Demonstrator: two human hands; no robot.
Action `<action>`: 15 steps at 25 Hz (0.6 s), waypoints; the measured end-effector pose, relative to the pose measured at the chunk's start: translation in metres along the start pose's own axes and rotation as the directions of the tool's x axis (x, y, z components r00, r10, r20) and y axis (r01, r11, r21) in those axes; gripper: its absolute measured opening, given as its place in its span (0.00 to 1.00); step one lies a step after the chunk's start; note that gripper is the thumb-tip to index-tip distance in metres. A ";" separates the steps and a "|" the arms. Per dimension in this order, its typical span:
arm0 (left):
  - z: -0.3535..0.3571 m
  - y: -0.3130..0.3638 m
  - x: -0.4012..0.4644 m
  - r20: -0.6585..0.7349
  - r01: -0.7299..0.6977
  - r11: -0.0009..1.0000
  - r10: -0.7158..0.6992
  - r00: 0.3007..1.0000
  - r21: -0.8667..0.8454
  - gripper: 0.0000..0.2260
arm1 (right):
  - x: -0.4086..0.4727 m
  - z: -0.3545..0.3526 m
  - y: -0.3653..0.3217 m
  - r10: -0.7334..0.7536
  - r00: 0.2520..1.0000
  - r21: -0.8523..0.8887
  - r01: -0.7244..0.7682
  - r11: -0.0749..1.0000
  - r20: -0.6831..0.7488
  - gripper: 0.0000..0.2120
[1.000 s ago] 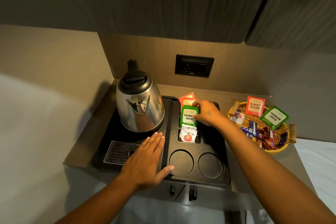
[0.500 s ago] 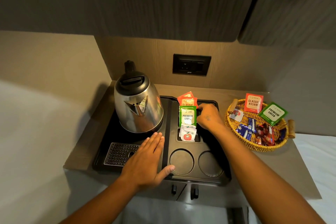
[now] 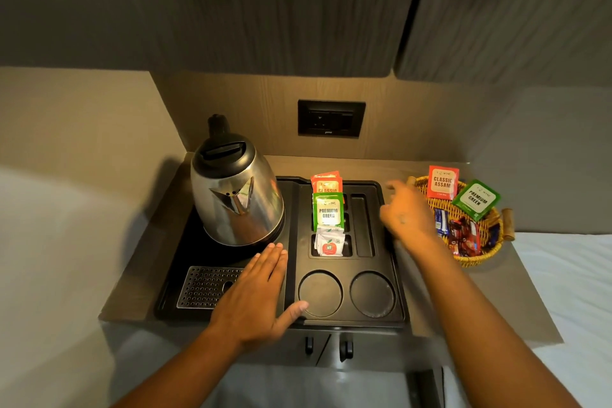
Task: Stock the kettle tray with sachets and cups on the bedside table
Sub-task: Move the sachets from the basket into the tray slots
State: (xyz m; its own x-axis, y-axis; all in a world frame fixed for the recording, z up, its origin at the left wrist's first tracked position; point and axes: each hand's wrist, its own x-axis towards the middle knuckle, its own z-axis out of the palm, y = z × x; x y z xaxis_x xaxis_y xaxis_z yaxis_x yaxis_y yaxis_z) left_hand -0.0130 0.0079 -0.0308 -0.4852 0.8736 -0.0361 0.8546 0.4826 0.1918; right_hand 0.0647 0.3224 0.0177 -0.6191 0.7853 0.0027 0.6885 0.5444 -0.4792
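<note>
From the head camera I see a black tray (image 3: 390,318) on the bedside table (image 3: 496,301). I use the tray as my marker. A shiny kettle (image 3: 236,199) stands on the tray's back left part, and a metal grate (image 3: 207,288) sits in its front left corner. In the tray's middle slots stand three sachets in a row: an orange sachet (image 3: 327,183) at the back, a green sachet (image 3: 328,211) in front of it, and a white sachet (image 3: 329,241) nearest me. The two round cup holes (image 3: 320,293) at the tray's front hold no cups. Just right of the tray sits a basket (image 3: 477,257) with more packets. A wall socket (image 3: 331,118) is behind the tray.

My left hand (image 3: 255,295) lies flat and spread on the tray in front of the kettle, holding nothing. My right hand (image 3: 405,214) is blurry, over the tray's right edge beside the basket. Its fingers look loose and open, with nothing in them.
</note>
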 end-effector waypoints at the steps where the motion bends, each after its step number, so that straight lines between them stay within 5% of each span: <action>1: 0.000 0.000 0.000 -0.004 0.001 1.000 -0.001 1.000 -0.005 0.42 | 0.001 -0.013 0.021 0.052 0.997 -0.031 -0.053 0.998 -0.054 0.17; 3: -0.001 0.001 0.000 -0.009 -0.008 1.000 0.008 1.000 -0.013 0.42 | 0.006 -0.037 0.053 0.210 0.976 -0.150 -0.217 0.965 -0.062 0.12; 6: -0.001 0.001 0.001 -0.005 -0.007 1.000 0.007 1.000 -0.013 0.42 | 0.016 -0.045 0.064 0.359 0.927 -0.234 -0.328 0.915 0.104 0.16; 15: 0.002 -0.001 0.000 -0.023 -0.005 1.000 0.005 1.000 -0.010 0.42 | 0.027 -0.020 0.057 0.374 0.923 -0.158 -0.359 0.920 0.083 0.08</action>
State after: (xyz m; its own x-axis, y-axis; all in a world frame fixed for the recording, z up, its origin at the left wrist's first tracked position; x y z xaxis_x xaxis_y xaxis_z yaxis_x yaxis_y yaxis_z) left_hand -0.0130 0.0073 -0.0325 -0.4851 0.8744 -0.0121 0.8552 0.4773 0.2020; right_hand 0.0945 0.3809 0.0083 -0.3455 0.9044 -0.2502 0.9151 0.2656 -0.3034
